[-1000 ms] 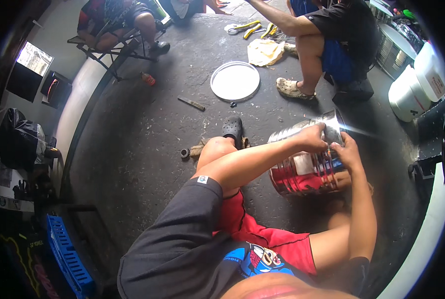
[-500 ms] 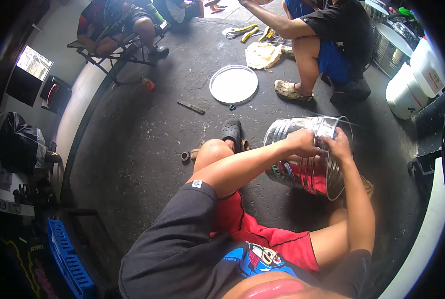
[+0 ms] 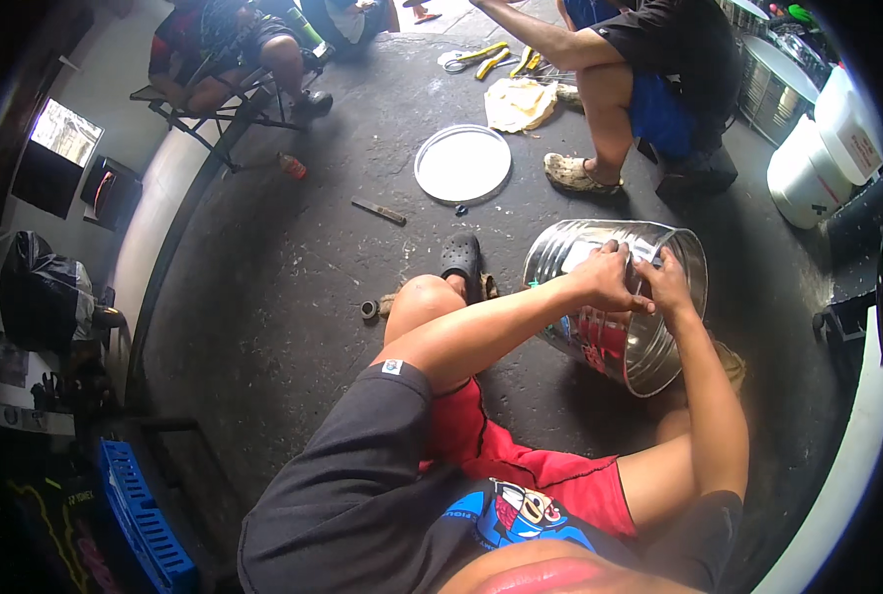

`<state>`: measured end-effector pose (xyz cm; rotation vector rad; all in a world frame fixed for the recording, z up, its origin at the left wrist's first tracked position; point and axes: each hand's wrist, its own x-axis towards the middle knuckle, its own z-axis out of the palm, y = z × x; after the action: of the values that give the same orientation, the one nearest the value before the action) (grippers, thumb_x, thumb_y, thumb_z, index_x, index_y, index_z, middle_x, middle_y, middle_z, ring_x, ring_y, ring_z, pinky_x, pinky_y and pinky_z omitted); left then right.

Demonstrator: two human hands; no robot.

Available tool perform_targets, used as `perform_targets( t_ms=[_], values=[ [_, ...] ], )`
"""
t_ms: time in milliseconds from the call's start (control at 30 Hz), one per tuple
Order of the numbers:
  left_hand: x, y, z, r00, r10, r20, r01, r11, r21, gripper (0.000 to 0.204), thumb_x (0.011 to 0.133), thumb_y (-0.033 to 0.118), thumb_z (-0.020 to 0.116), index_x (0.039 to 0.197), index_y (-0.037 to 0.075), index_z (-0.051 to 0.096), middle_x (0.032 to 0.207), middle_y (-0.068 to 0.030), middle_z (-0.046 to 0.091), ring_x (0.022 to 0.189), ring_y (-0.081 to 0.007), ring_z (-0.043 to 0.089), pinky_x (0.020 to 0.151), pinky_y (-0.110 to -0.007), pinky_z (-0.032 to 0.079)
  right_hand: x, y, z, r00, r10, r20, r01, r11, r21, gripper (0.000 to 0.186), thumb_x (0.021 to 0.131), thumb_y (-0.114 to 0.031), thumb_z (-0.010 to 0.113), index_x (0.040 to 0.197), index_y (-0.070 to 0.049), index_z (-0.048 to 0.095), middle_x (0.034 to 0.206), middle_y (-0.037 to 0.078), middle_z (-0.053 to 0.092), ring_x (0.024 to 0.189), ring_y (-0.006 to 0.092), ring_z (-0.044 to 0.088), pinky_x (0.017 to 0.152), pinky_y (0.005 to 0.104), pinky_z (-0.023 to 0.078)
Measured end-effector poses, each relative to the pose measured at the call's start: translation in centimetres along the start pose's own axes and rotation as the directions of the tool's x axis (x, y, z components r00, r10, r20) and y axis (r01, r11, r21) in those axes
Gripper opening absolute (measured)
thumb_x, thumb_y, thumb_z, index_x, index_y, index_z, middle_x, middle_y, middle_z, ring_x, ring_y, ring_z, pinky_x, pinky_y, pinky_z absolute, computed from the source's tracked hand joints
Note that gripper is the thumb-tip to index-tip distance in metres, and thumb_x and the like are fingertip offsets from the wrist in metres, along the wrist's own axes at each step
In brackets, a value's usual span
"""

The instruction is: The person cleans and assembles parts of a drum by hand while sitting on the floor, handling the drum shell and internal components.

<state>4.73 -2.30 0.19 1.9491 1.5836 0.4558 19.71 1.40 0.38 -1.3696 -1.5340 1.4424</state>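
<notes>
Clock reads off frame centre. 9 o'clock, far left: black plastic bag [image 3: 41,297] over some bulky thing. 8 o'clock: blue slatted crate [image 3: 145,520]. 10-11: seated person [image 3: 224,59] on a folding chair; red-labelled bottle [image 3: 292,166] on the floor, in from there. 9 o'clock, close in: small dark ring [image 3: 369,310]. 11: flat metal strip [image 3: 378,211] lying on the floor. 12, close in: wearer's foot in a dark clog [image 3: 460,255]. Further out at 12: round white lid [image 3: 463,163], flat, small dark piece [image 3: 461,210] just beside its near edge; yellow-handled tools [image 3: 491,61] beyond. 12-1: crumpled pale cloth [image 3: 519,106].

3 o'clock: shiny silver drum [image 3: 600,337], ribbed, tipped on its side, open end facing roughly 3-4, just ahead of the wearer's lap. Left hand [image 3: 610,280] lies on the upper wall near the mouth: fingers bent over the metal, slightly apart, thumb spread away toward 4. Right hand [image 3: 669,284] is just beside it, at the rim: fingers bent, pointing about 12, thumb on the outer-wall side. Can't tell whether they pinch the edge.

1-2: co-worker [image 3: 679,59], dark shirt, blue shorts, sitting low. 2, far right: white plastic containers [image 3: 808,173].
</notes>
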Motion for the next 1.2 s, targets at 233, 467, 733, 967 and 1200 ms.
perform_targets(
  t_ms=[233,467,733,967,1200],
  values=[
    [2.8,-1.9,-0.9,0.996,-0.063,0.059,0.075,0.972,-0.223,0.065,0.065,0.028,0.07,0.114,-0.008,0.047,0.093,-0.0239,0.063,0.087,-0.0265,0.063,0.074,-0.038,0.05,-0.9,-0.3,0.5,0.962,-0.124,0.242,0.205,0.916,-0.344,0.046,0.088,-0.042,0.047,0.077,-0.001,0.062,0.075,0.02,0.061,0.071,0.0317,0.059,0.067,0.0404,0.044],
    [3.1,-5.0,-3.6,0.986,-0.146,0.078,0.152,0.985,-0.076,0.071,0.064,0.019,0.063,0.127,-0.007,0.04,0.092,-0.0186,0.064,0.085,-0.0236,0.062,0.076,-0.033,0.048,-4.4,-2.1,1.5,0.931,-0.079,0.355,0.289,0.756,-0.588,0.041,0.078,-0.039,0.06,0.091,0.0,0.065,0.086,0.021,0.064,0.083,0.036,0.062,0.072,0.0411,0.048],
    [4.9,-8.8,-3.9,0.964,-0.255,0.08,0.261,0.961,-0.091,0.033,0.076,0.014,0.048,0.107,0.006,0.055,0.075,-0.006,0.057,0.066,-0.0161,0.052,0.059,-0.031,0.041,-7.7,-2.8,2.2,0.818,0.074,0.571,0.433,0.573,-0.695,0.019,0.059,-0.01,0.06,0.074,0.0,0.066,0.075,0.021,0.064,0.074,0.0368,0.063,0.064,0.0452,0.049],
    [3.6,-9.3,-4.4,0.964,-0.251,0.084,0.263,0.944,-0.198,0.016,0.073,0.017,0.047,0.084,0.007,0.053,0.071,-0.0049,0.049,0.058,-0.0143,0.045,0.05,-0.03,0.036,-8.1,-3.9,0.9,0.811,0.048,0.582,0.466,0.547,-0.695,0.019,0.05,-0.005,0.058,0.067,0.0,0.066,0.072,0.02,0.064,0.071,0.0337,0.064,0.06,0.043,0.05],
    [4.3,-10.6,-3.6,0.96,-0.261,0.099,0.279,0.908,-0.311,0.023,0.078,0.015,0.051,0.099,0.005,0.054,0.083,-0.0036,0.057,0.07,-0.0131,0.052,0.063,-0.028,0.041,-8.4,-4.4,0.3,0.807,0.078,0.585,0.448,0.564,-0.694,0.022,0.062,-0.008,0.054,0.077,0.0,0.068,0.08,0.019,0.065,0.079,0.0322,0.064,0.068,0.0424,0.05]
  ],
)
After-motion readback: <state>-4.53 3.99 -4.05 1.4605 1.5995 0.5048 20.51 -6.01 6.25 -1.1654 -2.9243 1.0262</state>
